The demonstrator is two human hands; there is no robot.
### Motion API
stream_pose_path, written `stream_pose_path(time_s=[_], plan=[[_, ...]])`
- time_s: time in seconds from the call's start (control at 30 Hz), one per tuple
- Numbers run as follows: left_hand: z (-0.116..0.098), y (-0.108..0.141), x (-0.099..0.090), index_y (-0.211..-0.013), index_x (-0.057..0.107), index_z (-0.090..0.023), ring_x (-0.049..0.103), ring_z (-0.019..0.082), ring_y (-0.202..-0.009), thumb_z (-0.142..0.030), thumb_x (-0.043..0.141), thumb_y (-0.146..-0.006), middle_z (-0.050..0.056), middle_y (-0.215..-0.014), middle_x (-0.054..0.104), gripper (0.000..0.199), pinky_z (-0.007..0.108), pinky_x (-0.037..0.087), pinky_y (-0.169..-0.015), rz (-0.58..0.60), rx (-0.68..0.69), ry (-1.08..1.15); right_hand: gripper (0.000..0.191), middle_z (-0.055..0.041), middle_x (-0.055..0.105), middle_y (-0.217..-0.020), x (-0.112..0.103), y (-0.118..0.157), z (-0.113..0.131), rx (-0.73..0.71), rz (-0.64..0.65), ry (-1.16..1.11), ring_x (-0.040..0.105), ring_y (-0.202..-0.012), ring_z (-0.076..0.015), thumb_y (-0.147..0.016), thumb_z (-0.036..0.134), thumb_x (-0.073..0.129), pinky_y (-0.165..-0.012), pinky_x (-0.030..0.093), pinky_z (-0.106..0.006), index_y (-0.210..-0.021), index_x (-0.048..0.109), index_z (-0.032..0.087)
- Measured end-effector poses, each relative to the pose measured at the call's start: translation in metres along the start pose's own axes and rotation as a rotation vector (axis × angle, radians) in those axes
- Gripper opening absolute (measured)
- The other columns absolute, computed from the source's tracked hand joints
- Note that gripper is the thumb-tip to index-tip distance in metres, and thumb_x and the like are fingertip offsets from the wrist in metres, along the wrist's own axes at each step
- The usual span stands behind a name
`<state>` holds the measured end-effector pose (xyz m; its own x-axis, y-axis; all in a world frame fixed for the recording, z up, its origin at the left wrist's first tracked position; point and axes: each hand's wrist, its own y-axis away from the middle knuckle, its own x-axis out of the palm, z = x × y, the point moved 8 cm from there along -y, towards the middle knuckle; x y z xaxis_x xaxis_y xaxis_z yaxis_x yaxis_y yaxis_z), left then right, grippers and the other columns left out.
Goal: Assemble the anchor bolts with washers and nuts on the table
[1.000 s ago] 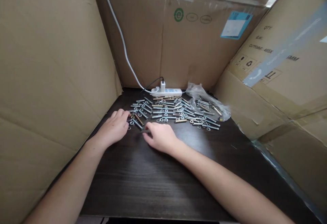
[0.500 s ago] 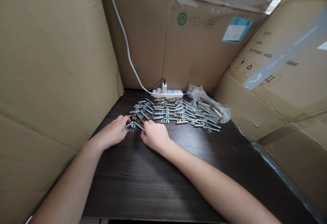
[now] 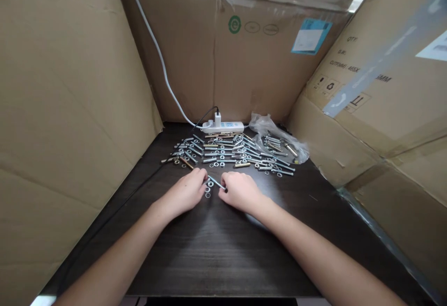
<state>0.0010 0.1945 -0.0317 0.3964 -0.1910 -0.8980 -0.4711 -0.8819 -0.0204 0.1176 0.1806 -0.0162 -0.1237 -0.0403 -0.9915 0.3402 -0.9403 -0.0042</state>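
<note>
My right hand (image 3: 240,190) has its fingers closed on the lower right end of a silver bolt (image 3: 216,182). Close on its left, my left hand (image 3: 186,188) is pinched around a small metal piece, mostly hidden by the fingers. Between the hands lie a nut (image 3: 210,184) and washers (image 3: 207,195). Beyond them, rows of bolts, sleeves, nuts and washers (image 3: 222,158) spread over the dark table (image 3: 216,250). A brass-coloured bolt (image 3: 186,163) lies just behind my left hand.
A white power strip (image 3: 230,126) with a plug and cables stands at the back. Right of it lies a clear plastic bag (image 3: 268,126) by more bolts. Cardboard walls (image 3: 181,54) enclose the left, back and right. A thin black cable (image 3: 129,197) runs along the left.
Both hands have moved right and nearer, away from the rows. The silver bolt, nut and washers have shifted with them. The view has turned slightly, and the black cable at left now shows.
</note>
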Motion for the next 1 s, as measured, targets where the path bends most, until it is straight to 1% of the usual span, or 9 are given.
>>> stream_pose_path(time_s=[0.13,0.17,0.27,0.37,0.43,0.53,0.6,0.83,1.0], plan=[[-0.031,-0.019,0.008,-0.086,0.049,-0.019,0.054,0.017,-0.073,-0.019,0.045,-0.081,0.003,-0.086,0.055,0.006,0.028,0.038,-0.063,0.011,0.049,-0.075,0.01,-0.0053,0.067,-0.083,-0.007,0.009,-0.04,0.052,-0.033,-0.042,0.061,-0.074,-0.0205,-0.075,0.025,0.052,-0.06,0.038,-0.028,-0.078,0.059,0.019],[-0.036,-0.025,0.006,-0.085,0.049,-0.019,0.054,0.017,-0.074,-0.019,0.047,-0.08,0.002,-0.085,0.055,0.006,0.027,0.038,-0.063,-0.025,0.069,-0.076,0.009,-0.0043,0.067,-0.082,-0.01,0.011,-0.049,0.059,-0.062,-0.065,0.061,-0.073,-0.0195,-0.075,0.024,0.053,-0.06,0.037,-0.027,-0.077,0.059,0.019],[-0.04,-0.038,-0.008,-0.088,0.049,-0.02,0.052,0.016,-0.074,-0.019,0.047,-0.08,0.001,-0.084,0.054,0.008,0.026,0.039,-0.065,-0.205,0.102,0.02,0.007,-0.0015,0.065,-0.079,-0.02,0.014,-0.072,0.065,-0.176,-0.159,0.058,-0.071,-0.0164,-0.077,0.023,0.053,-0.06,0.035,-0.025,-0.078,0.059,0.02],[-0.04,-0.041,-0.013,-0.089,0.05,-0.018,0.052,0.015,-0.081,-0.019,0.046,-0.082,0.001,-0.087,0.053,0.009,0.026,0.041,-0.072,-0.281,0.201,0.13,0.009,0.0005,0.063,-0.074,-0.026,0.014,-0.084,0.032,-0.262,-0.284,0.056,-0.066,-0.0141,-0.081,0.024,0.051,-0.059,0.035,-0.024,-0.082,0.059,0.021],[-0.036,-0.04,-0.014,-0.09,0.051,-0.018,0.052,0.015,-0.083,-0.019,0.047,-0.082,0.002,-0.09,0.051,0.009,0.026,0.042,-0.076,-0.302,0.229,0.171,0.01,0.0004,0.062,-0.074,-0.029,0.015,-0.087,-0.008,-0.328,-0.363,0.054,-0.064,-0.0134,-0.084,0.025,0.051,-0.059,0.037,-0.024,-0.086,0.059,0.021],[-0.028,-0.039,-0.015,-0.092,0.053,-0.019,0.051,0.015,-0.085,-0.019,0.047,-0.084,0.002,-0.093,0.048,0.01,0.027,0.043,-0.079,-0.323,0.216,0.235,0.012,-0.0013,0.062,-0.078,-0.037,0.017,-0.089,-0.059,-0.448,-0.44,0.054,-0.064,-0.0132,-0.087,0.026,0.049,-0.061,0.039,-0.025,-0.09,0.059,0.02],[-0.026,-0.039,-0.014,-0.093,0.053,-0.019,0.051,0.015,-0.087,-0.02,0.048,-0.085,0.002,-0.094,0.047,0.01,0.027,0.044,-0.08,-0.324,0.213,0.266,0.012,-0.0022,0.061,-0.079,-0.041,0.02,-0.088,-0.087,-0.5,-0.462,0.054,-0.064,-0.0135,-0.088,0.026,0.048,-0.061,0.04,-0.025,-0.09,0.058,0.019],[-0.034,-0.033,-0.017,-0.097,0.054,-0.02,0.05,0.014,-0.089,-0.019,0.048,-0.086,0.003,-0.098,0.045,0.013,0.024,0.045,-0.077,-0.329,0.242,0.278,0.01,-0.0018,0.06,-0.079,-0.045,0.024,-0.079,-0.159,-0.528,-0.491,0.053,-0.064,-0.0128,-0.087,0.024,0.05,-0.061,0.041,-0.025,-0.091,0.059,0.019],[-0.039,-0.029,-0.023,-0.097,0.056,-0.021,0.048,0.015,-0.093,-0.02,0.05,-0.086,0.003,-0.097,0.043,0.013,0.028,0.042,-0.086,-0.386,0.273,0.235,0.011,-0.0016,0.06,-0.077,-0.048,0.028,-0.072,-0.203,-0.563,-0.506,0.052,-0.063,-0.0119,-0.088,0.024,0.051,-0.061,0.041,-0.024,-0.09,0.06,0.018]])
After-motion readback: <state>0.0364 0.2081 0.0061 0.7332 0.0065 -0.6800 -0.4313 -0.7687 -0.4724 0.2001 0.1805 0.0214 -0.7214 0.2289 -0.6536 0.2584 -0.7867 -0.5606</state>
